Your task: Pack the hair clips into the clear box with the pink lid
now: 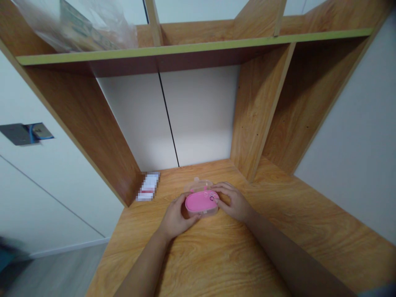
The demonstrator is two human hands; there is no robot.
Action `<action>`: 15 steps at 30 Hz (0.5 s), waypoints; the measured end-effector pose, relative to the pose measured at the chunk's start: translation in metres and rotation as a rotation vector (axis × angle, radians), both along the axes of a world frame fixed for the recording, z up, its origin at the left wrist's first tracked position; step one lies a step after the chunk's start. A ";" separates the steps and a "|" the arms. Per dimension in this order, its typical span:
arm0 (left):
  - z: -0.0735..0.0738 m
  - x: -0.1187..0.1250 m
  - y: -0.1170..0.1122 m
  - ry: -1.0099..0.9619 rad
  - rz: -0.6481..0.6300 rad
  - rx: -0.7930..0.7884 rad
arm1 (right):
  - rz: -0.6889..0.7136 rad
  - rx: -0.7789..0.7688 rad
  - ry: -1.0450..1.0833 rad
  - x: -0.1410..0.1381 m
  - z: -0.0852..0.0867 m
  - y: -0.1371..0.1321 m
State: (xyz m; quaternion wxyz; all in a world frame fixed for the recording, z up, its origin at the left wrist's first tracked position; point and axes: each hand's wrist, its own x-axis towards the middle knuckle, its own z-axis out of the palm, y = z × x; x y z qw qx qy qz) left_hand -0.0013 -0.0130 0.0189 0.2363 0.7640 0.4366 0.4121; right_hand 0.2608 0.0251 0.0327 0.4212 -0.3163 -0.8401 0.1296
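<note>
A small oval plastic box [202,213] with a clear body rests on the desk, a pink oval panel [198,201] across its top. Behind it lies a clear part with pink edges, likely its opened lid [198,183]. My left hand [176,218] grips the box's left end, thumb along the front and fingers round the back. My right hand [233,202] is at the right end, its thumb on the panel beside a small dark ring [212,198] and its fingers reaching over the far edge. Several small round shapes show on the panel near that thumb.
The wooden desk [198,264] backs onto a shelf unit with a divider [260,115] at the right. A blurred-out white item [148,187] lies at the back left. On the upper shelf sits a clear plastic bag [93,29]. A grey wall plate [18,134] is at far left.
</note>
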 end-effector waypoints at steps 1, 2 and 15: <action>0.000 0.000 0.000 0.003 0.000 -0.006 | 0.010 -0.006 0.003 0.000 0.001 0.000; 0.001 0.000 0.000 0.007 0.001 -0.013 | 0.020 -0.013 0.007 0.001 0.001 -0.001; 0.003 0.001 -0.001 -0.008 -0.002 -0.027 | 0.029 -0.166 0.173 0.000 -0.013 0.001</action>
